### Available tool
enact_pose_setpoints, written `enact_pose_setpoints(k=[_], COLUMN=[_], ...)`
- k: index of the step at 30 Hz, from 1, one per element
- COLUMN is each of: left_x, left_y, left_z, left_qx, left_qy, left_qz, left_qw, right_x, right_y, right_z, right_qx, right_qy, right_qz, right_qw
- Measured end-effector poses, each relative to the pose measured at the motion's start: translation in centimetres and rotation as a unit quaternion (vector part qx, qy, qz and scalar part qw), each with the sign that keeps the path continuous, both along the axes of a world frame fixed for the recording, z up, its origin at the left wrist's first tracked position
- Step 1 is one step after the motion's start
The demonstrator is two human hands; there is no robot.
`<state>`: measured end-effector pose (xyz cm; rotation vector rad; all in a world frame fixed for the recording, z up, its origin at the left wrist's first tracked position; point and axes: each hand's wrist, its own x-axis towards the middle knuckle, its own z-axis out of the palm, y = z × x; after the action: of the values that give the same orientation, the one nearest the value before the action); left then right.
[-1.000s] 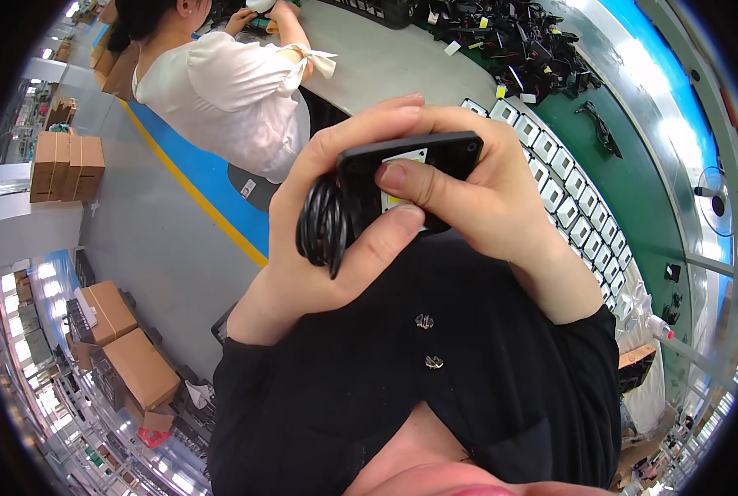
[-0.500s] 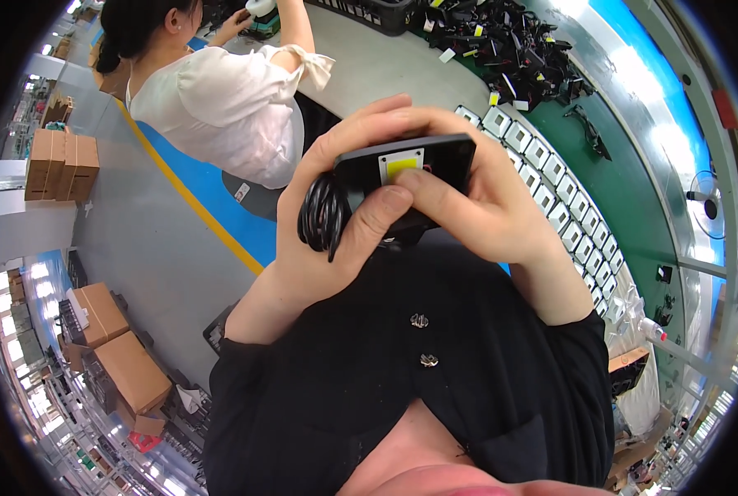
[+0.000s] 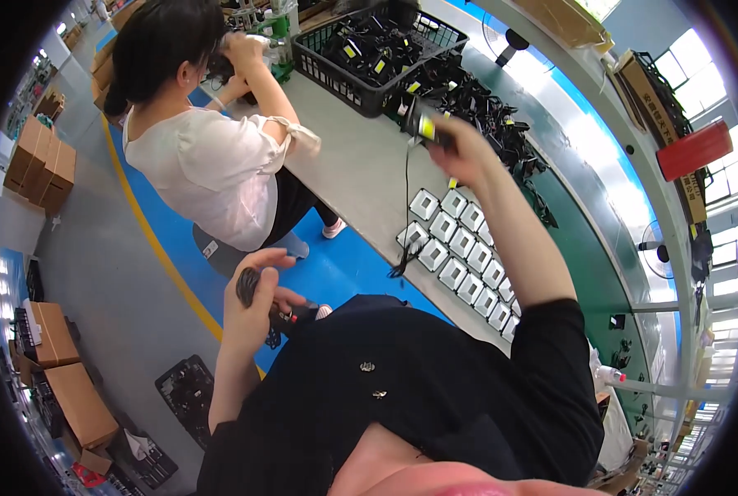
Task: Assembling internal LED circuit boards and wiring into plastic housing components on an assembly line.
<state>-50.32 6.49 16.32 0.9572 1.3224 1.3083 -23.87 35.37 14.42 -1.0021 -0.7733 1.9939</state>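
My left hand [image 3: 249,310] is at my waist on the left, fingers curled round a coiled black cord [image 3: 247,287]. A dark piece [image 3: 296,317] shows below those fingers, partly hidden. Reaching out over the table, my right hand [image 3: 464,153] grips a small black device [image 3: 421,126] with a yellow patch, blurred by motion. A thin black cord hangs below it, ending in a dark plug [image 3: 404,263] over the white square parts [image 3: 454,273]. Beyond the hand lies a heap of similar black devices [image 3: 489,116].
A black plastic crate [image 3: 369,103] holding black devices stands at the far end of the table [image 3: 344,161]. A co-worker in a white top [image 3: 212,124] sits at the left of it. Cardboard boxes [image 3: 80,401] and a black tray [image 3: 185,393] are on the floor at left.
My hands have parted from the black device held between them. The right has moved forward over the table with a black device; the left has dropped lower left with the cord.
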Motion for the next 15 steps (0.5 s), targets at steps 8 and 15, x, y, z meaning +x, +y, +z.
enact_pose_setpoints(k=[8,15], left_x=[0.3,0.1], left_y=[-0.4,-2.5], left_z=[-1.1,-1.4], left_qx=[0.025,-0.008], left_qy=[0.01,-0.039], left_qz=[0.072,0.133], left_qw=[0.997,0.99], right_x=[-7.3,-7.1], right_y=[15.0,18.5], right_z=[9.4,6.1], right_qx=[0.102,0.16], right_qy=[0.397,0.253], right_qz=[-0.199,-0.152], right_qw=[0.89,0.942])
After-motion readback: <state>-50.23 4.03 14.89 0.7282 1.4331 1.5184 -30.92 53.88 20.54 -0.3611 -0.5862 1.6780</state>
